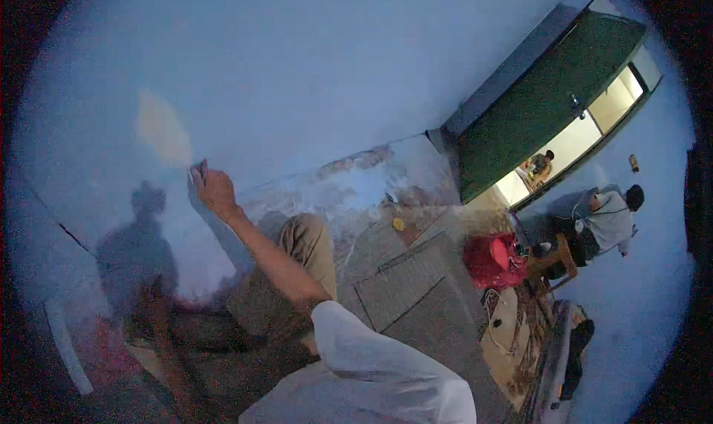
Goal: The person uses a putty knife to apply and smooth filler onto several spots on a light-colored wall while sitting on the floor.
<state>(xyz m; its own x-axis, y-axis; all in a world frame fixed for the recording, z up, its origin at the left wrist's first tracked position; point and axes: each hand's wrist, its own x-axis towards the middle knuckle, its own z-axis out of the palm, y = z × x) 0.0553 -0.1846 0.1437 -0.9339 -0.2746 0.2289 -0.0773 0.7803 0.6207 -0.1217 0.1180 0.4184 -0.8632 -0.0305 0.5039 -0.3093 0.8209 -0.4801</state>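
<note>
My right hand (215,191) is raised to the pale blue wall, its arm in a white sleeve (371,346) reaching across from the lower right. The fingers are closed around a small, thin, flat piece held against or close to the wall; its kind is too small to make out. Just above the hand is a beige patch (163,129) on the blue wall (297,67). Low on the left, in deep shade, a dark forearm (169,350) points up, seemingly my left one. Its hand (154,294) is too dim for the fingers to show.
My bent knee (308,238) is near the wall's stained base. Grey boards or mats (405,286) cover the floor. To the right are a red bag (494,260), a wooden stool (555,264) and a cable (494,316). A person (609,219) works at another wall beside a green door (549,89).
</note>
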